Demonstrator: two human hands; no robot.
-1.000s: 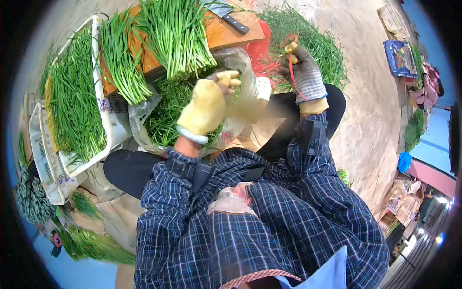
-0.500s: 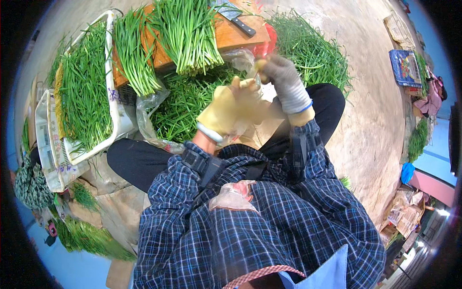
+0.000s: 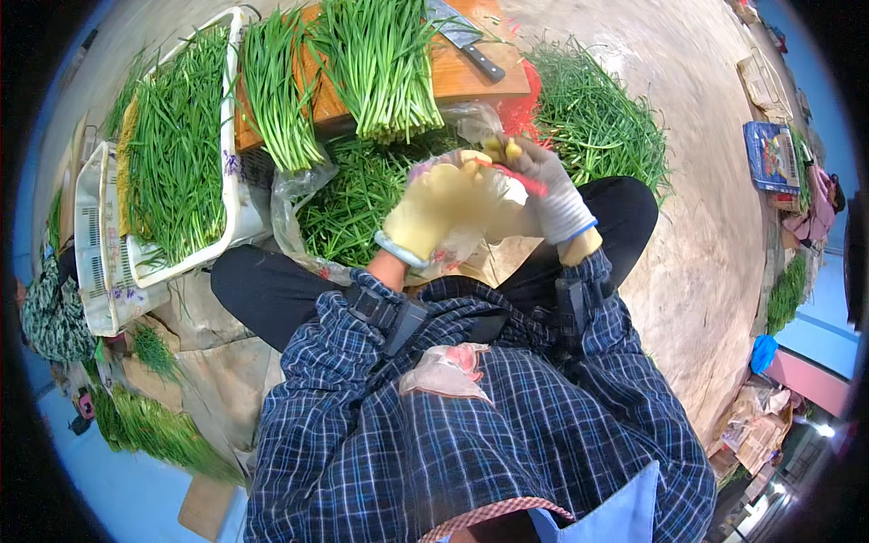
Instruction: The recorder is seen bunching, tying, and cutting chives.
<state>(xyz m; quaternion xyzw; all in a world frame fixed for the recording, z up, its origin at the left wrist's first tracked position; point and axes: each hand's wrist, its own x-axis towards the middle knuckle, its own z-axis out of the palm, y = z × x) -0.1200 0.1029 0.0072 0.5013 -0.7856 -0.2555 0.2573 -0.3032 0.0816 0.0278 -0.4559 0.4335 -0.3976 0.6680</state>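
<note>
The left hand point(image 3: 427, 208) is gloved and curled; whether its grip holds anything, I cannot tell. Close beside it, the right hand point(image 3: 552, 174) has a narrow grip on a red strip point(image 3: 527, 180). Bare floor point(image 3: 697, 235) gives open room at right; a white crate point(image 3: 229, 118) crowds the left. Beyond, green bundles point(image 3: 385, 77) overhang the near edge of a wooden board point(image 3: 496, 86), beside a knife point(image 3: 469, 43).

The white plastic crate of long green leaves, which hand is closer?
Left. The left hand is right of the white plastic crate, with a gap between; the right hand is farther right, beyond the left hand.
</note>
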